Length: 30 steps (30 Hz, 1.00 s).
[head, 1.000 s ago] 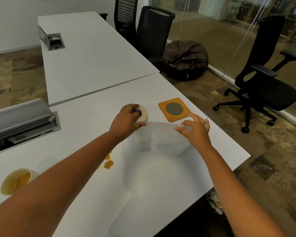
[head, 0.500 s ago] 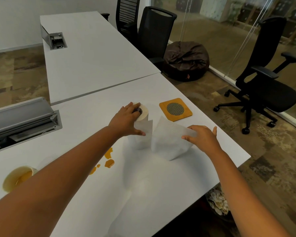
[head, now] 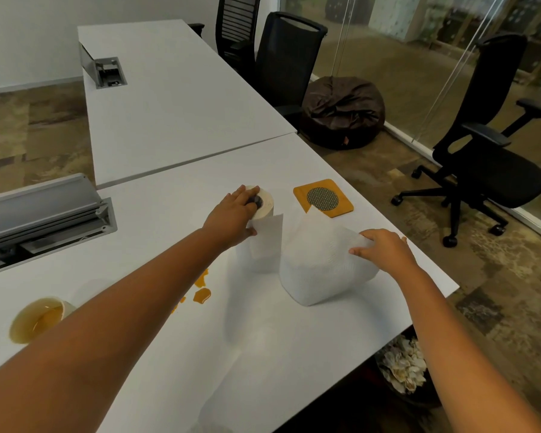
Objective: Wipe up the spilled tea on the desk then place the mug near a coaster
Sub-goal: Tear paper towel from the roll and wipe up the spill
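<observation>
A paper towel roll point(head: 260, 245) stands upright mid-desk, and my left hand point(head: 231, 218) presses down on its top. My right hand point(head: 384, 248) pinches a torn-off white paper towel sheet point(head: 319, 267), which hangs crumpled just right of the roll. Amber spilled tea point(head: 202, 293) lies in small puddles on the white desk point(head: 169, 214), partly hidden by my left forearm. A white mug point(head: 38, 318) with tea inside sits at the far left. The orange coaster point(head: 324, 198) with its dark mesh circle lies behind the sheet.
An open grey cable tray point(head: 44, 214) is sunk into the desk at left. A second desk point(head: 169, 89) adjoins behind. Black office chairs point(head: 487, 157) and a dark beanbag point(head: 344, 110) stand at right by glass walls. A waste bin point(head: 403, 367) with crumpled paper sits under the desk edge.
The sheet, stretched between roll and right hand a second ago, has torn free. My right hand has drawn it right and toward me, while my left hand stayed on the roll.
</observation>
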### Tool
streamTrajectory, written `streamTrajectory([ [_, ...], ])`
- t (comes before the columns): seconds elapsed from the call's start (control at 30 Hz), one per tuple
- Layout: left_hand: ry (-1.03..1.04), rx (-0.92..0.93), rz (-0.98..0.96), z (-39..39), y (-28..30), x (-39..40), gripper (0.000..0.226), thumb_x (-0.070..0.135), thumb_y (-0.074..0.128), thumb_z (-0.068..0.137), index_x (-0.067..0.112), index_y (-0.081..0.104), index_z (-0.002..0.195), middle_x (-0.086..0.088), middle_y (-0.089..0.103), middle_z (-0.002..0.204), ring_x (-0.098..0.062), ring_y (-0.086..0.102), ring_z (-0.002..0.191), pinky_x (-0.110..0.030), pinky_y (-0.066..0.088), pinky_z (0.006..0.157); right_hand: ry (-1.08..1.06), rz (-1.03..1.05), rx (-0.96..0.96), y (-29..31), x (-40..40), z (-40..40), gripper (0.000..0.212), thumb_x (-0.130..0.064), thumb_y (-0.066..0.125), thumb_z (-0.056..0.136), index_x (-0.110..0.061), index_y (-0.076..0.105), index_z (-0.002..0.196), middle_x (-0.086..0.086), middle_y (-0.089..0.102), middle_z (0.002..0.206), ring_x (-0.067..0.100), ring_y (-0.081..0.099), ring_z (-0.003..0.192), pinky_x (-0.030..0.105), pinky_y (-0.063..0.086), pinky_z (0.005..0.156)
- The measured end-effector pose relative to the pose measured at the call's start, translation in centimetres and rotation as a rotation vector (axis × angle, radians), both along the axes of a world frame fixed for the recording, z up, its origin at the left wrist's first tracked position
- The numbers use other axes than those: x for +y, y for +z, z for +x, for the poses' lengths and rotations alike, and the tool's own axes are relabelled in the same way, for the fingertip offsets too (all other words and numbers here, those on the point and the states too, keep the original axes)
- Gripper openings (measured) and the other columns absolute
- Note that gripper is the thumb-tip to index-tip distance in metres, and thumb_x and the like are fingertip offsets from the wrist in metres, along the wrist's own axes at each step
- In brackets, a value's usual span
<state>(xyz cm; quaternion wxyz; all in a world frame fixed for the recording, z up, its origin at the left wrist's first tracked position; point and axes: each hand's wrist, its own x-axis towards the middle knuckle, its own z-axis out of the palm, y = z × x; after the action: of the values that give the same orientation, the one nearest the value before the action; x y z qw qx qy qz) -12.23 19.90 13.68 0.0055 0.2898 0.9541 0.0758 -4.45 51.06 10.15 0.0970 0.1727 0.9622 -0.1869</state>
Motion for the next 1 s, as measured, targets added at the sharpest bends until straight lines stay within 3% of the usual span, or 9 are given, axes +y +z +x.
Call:
streamTrajectory([
  [0.1,0.008,0.014,0.009,0.0,-0.2,0.1,0.059,0.025,0.066,0.081,0.010,0.043,0.133,-0.005,0.018,0.155,-0.030,0.013,0.142,-0.039,0.020,0.113,-0.058,-0.084,-0.009,0.4,0.4,0.3,0.049,-0.036,0.067,0.082,-0.011,0.058,0.123,0.013,0.057,0.129,0.033,0.054,0.115,0.041,0.045,0.094],
  [0.2,0.012,0.017,0.019,-0.1,-0.3,0.2,0.057,0.023,0.066,0.081,0.010,0.044,0.132,-0.005,0.018,0.154,-0.031,0.013,0.142,-0.040,0.020,0.113,-0.080,-0.104,0.003,0.8,0.9,0.3,0.037,-0.032,0.068,0.081,-0.009,0.066,0.110,0.014,0.063,0.118,0.031,0.057,0.104,0.036,0.045,0.084],
  [0.4,0.025,0.001,0.037,0.0,-0.5,0.4,0.056,0.023,0.065,0.081,0.009,0.044,0.132,-0.006,0.017,0.155,-0.031,0.010,0.142,-0.041,0.020,0.113,-0.095,-0.123,0.006,0.4,1.2,0.6,0.030,-0.030,0.069,0.081,-0.011,0.068,0.104,0.013,0.065,0.109,0.025,0.054,0.089,0.033,0.044,0.076],
  [0.63,0.035,-0.001,0.050,0.0,-0.6,0.4,0.056,0.024,0.065,0.082,0.010,0.044,0.132,-0.006,0.017,0.155,-0.030,0.010,0.142,-0.040,0.020,0.113,-0.119,-0.145,0.008,-0.5,1.7,1.2,0.032,-0.031,0.068,0.081,-0.010,0.067,0.105,0.014,0.064,0.110,0.025,0.052,0.089,0.037,0.045,0.079],
  [1.0,0.061,0.009,0.074,0.1,-1.0,0.7,0.058,0.023,0.064,0.082,0.011,0.041,0.134,-0.006,0.018,0.155,-0.031,0.010,0.142,-0.039,0.019,0.113,-0.171,-0.140,0.009,-1.0,3.2,1.7,0.042,-0.030,0.069,0.081,-0.005,0.062,0.115,0.018,0.060,0.123,0.036,0.055,0.111,0.044,0.046,0.095],
])
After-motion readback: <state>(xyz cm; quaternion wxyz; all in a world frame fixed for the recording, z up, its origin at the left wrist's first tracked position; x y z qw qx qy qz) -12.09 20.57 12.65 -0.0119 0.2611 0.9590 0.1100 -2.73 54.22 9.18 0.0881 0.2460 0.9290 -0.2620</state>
